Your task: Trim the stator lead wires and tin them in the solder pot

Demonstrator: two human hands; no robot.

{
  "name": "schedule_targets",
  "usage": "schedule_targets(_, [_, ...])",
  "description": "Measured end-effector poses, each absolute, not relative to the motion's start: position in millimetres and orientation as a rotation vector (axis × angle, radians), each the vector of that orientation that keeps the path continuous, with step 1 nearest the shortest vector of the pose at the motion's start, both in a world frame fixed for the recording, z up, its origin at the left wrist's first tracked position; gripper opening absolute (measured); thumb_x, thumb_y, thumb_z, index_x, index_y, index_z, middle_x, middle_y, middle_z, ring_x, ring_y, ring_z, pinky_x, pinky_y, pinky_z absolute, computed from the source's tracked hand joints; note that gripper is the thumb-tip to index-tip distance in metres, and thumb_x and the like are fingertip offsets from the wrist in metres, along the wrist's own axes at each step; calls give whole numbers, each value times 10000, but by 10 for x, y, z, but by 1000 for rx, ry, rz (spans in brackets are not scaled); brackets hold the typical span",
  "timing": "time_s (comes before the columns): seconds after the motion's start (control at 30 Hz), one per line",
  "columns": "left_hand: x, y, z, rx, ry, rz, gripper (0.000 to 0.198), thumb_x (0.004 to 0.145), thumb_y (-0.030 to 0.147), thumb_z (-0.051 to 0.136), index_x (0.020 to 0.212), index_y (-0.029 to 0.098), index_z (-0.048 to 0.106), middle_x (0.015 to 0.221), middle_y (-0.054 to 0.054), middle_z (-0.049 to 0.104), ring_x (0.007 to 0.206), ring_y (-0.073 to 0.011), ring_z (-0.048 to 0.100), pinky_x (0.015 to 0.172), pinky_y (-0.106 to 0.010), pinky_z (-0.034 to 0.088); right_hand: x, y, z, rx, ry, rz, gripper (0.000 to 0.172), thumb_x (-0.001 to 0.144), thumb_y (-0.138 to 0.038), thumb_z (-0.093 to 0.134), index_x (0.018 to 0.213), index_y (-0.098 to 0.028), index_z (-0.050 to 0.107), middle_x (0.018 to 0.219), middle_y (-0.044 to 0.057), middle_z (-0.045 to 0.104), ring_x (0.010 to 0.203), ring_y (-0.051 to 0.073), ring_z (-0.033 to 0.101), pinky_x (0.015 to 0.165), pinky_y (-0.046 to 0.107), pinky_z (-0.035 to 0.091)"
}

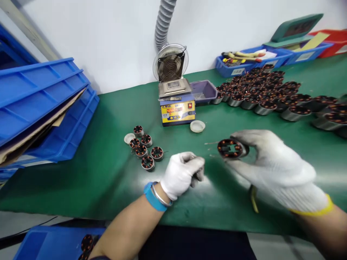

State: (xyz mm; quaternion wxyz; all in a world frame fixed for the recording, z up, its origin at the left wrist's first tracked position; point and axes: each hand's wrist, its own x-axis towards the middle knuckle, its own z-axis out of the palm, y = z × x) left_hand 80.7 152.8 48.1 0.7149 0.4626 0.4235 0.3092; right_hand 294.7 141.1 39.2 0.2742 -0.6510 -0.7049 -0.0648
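Note:
My right hand (271, 166), in a white knit glove with a yellow cuff, grips a motor stator (230, 148) between thumb and fingers. The stator is a steel ring with copper windings inside, and thin wire ends stick out to its left. Below that palm pokes a yellowish strip (254, 199), its kind unclear. To the left, my gloved left hand (185, 171) is closed with its fingers curled; what they hold, if anything, is hidden. Several more stators (148, 163) stand on the green table left of it, beside a whitish round lid (129, 138).
Behind the hands stands a solder pot (178, 108) with a lit display, under a fan and grey hose (164, 21). A small white dish (197, 126) and purple tray (204, 90) are near it. Many stators (267, 107) crowd the right. Blue crates (48, 83) rise at left.

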Motion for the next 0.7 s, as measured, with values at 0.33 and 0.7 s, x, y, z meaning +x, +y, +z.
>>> schedule_targets(0.33, [903,1620,80,1461,1060,687,264,846,431,671,729,212,581,653,23,608,653,-143,567,620,-245,462,2949,2459,661,-2306,-2152,0,506,967,-471,454,1410,-237,523,1402,171,577,1081,344,670,864,475,506])
schedule_targets(0.7, [889,1656,81,1684,1045,557,254,892,470,624,858,225,682,878,-26,761,803,-196,678,808,-301,541,2836,2677,761,-2306,-2414,32,477,931,-454,618,1349,-225,596,1271,152,636,1038,335,662,835,465,491])
